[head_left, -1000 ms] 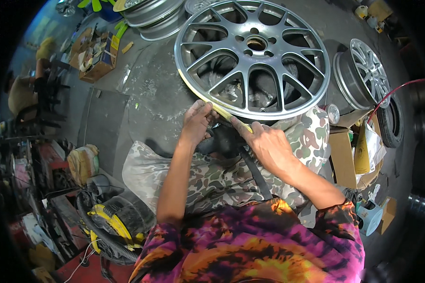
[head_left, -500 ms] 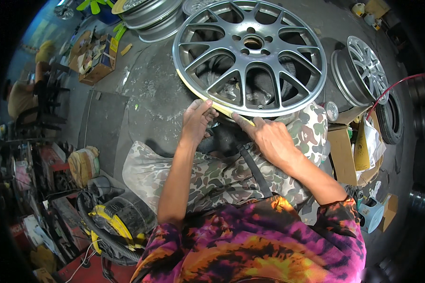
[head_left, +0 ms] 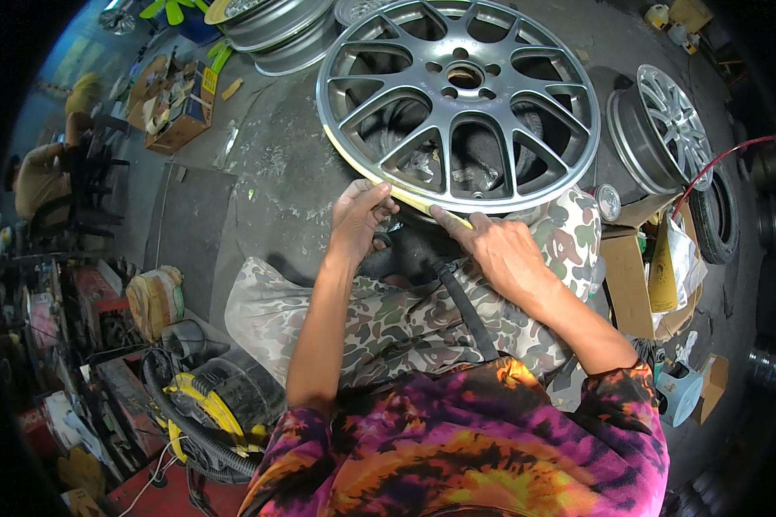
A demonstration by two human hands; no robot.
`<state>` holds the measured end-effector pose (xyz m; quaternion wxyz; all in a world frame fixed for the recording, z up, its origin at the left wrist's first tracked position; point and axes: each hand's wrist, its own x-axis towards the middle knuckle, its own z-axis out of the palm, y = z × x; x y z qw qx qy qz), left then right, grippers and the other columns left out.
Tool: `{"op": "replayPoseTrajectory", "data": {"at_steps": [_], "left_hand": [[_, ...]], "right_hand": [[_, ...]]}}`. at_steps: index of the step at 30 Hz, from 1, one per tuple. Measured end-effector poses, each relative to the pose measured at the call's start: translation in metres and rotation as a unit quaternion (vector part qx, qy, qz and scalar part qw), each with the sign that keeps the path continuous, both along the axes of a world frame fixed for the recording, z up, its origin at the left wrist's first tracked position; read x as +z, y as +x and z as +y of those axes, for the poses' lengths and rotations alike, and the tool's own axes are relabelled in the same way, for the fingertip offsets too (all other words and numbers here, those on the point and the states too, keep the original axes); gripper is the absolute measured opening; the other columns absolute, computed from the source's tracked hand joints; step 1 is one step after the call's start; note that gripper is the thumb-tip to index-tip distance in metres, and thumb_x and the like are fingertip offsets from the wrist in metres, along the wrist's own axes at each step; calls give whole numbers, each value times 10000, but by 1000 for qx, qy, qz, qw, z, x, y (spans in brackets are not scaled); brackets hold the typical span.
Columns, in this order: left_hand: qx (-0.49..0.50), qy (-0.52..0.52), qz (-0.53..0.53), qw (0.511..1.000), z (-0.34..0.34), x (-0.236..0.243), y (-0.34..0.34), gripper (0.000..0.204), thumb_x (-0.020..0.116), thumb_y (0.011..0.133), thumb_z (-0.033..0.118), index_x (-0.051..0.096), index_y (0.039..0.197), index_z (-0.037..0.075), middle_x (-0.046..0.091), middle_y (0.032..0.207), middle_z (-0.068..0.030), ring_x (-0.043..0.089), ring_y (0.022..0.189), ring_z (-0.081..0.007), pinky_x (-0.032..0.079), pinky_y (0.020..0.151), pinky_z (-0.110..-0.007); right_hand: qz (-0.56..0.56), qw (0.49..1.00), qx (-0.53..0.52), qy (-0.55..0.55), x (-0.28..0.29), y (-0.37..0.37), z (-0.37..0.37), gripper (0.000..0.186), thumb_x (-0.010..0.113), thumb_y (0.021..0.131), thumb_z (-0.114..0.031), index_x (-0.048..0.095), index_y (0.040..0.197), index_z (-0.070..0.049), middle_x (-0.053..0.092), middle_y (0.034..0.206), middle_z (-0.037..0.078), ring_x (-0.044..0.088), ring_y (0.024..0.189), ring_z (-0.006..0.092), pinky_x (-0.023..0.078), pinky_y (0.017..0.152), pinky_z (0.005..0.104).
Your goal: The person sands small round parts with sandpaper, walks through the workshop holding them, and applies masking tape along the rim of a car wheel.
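Observation:
A large grey multi-spoke wheel rim (head_left: pixel 464 116) lies face up before me, its near edge over my lap. Along its lower-left lip runs a thin strip of yellow masking tape (head_left: pixel 353 164). My left hand (head_left: pixel 360 222) is closed at that lip, thumb and fingers pinching the tape against the edge. To its right, my right hand (head_left: pixel 502 252) has its index finger laid along the tape at the near edge. Its other fingers are curled, and a short yellow piece shows beside the index finger. What lies under the curled fingers is hidden.
Stacked rims (head_left: pixel 289 34) stand at the far left, near a cardboard box (head_left: pixel 181 116) of odds and ends. At right are another rim (head_left: pixel 664 129), a tire (head_left: pixel 717 215) and an open carton (head_left: pixel 634 284). A black-and-yellow vacuum (head_left: pixel 224 396) sits lower left. Another person (head_left: pixel 45 177) sits far left.
My right hand has shifted very slightly to the right along the lip. The left hand stays at nearly the same place on the tape.

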<state>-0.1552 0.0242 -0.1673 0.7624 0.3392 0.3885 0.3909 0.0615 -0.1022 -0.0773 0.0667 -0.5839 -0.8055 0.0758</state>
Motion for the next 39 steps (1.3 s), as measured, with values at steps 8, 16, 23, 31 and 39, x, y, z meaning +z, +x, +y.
{"op": "replayPoseTrajectory", "data": {"at_steps": [8,16,23,31,39], "left_hand": [[-17,12,-36,999,-6,1,10,222,665,925,110,566,1101,18,627,965,-51,618,827,-123,549,834,-312],[-45,38,23,998,3,-12,0,274,726,915,206,580,1055,22,654,933,-78,673,805,-168,603,837,-390],[-66,102,319,940,46,52,-28,494,731,885,434,579,1008,-20,651,872,-115,687,692,-200,609,641,-313],[-89,140,418,893,136,53,-61,478,675,931,416,582,989,-49,670,842,-152,688,646,-224,614,562,-335],[4,118,365,923,155,23,-18,338,583,993,242,631,956,-91,677,826,-179,695,672,-256,633,579,-407]], "right_hand": [[185,982,-22,-13,4,16,12,427,631,871,-167,618,1290,-83,637,859,168,671,735,365,513,677,470],[115,954,-135,241,-26,44,22,457,717,810,-454,711,1095,-98,545,1012,99,496,985,297,397,799,418],[170,954,-144,199,-38,58,16,340,733,810,-341,708,1045,-97,526,1061,119,496,1011,314,402,808,436],[113,955,-173,214,-26,71,38,576,837,597,-353,655,1079,-95,491,1188,201,465,1171,421,407,978,507],[155,965,-208,32,-22,87,67,675,827,602,-496,533,1057,-93,522,1129,231,537,1075,459,438,928,516]]}}
